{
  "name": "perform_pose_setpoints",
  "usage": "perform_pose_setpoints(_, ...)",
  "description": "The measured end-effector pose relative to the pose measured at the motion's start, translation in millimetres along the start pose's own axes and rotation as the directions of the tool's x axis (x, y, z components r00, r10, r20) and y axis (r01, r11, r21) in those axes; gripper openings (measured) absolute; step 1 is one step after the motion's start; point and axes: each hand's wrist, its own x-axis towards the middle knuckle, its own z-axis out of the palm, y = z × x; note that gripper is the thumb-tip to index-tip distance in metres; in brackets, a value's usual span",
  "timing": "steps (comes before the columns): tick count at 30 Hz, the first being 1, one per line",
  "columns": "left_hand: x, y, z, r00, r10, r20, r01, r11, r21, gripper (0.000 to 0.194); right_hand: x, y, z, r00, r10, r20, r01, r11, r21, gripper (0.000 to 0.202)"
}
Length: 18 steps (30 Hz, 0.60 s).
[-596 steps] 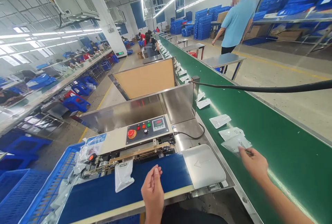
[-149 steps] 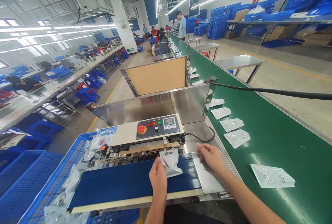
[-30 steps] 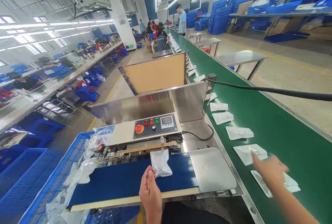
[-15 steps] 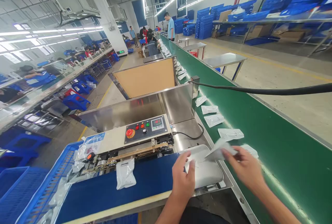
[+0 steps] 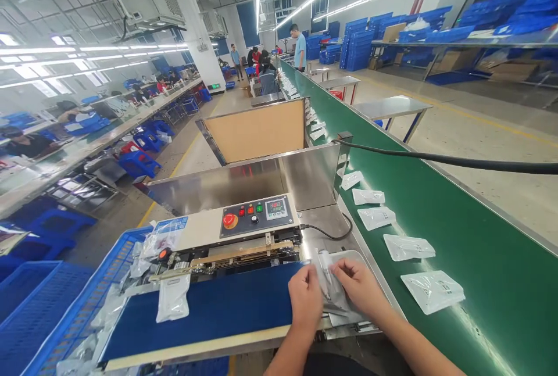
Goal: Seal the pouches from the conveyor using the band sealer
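Right hand (image 5: pixel 358 284) has neared left hand (image 5: pixel 306 296) (pouch (image 5: pixel 328 283) between them).

The left hand (image 5: pixel 306 296), at about half past five from the middle of the view, has curled fingers with the thumb against them; its bare left forearm (image 5: pixel 286 351) slants toward 1 o'clock. Just beside it, near 3 o'clock, the right hand (image 5: pixel 361 287) pinches with bent fingers, knuckles up, its bare right forearm (image 5: pixel 412 338) pointing toward 10 o'clock.
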Motion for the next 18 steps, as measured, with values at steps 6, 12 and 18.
perform_pose_setpoints(6,25.4,-21.3,-11.1,0.948,-0.26,-0.184,0.223,0.954,-0.2,0.053,37.0,10.2,23.9,0.965,0.258,-0.047,-0.258,0.966,0.008,0.032)
perform_pose_setpoints(12,27.2,-35.5,-47.7,0.909,-0.337,-0.245,0.225,0.892,-0.391,0.053,45.0,0.9,65.5,0.962,0.254,0.103,-0.261,0.963,0.066,0.032)
perform_pose_setpoints(18,-1.7,-44.8,-99.9,0.72,-0.336,-0.607,0.053,0.899,-0.435,0.05,34.5,26.3,-39.6,0.934,0.17,-0.316,-0.203,0.976,-0.076,0.069)
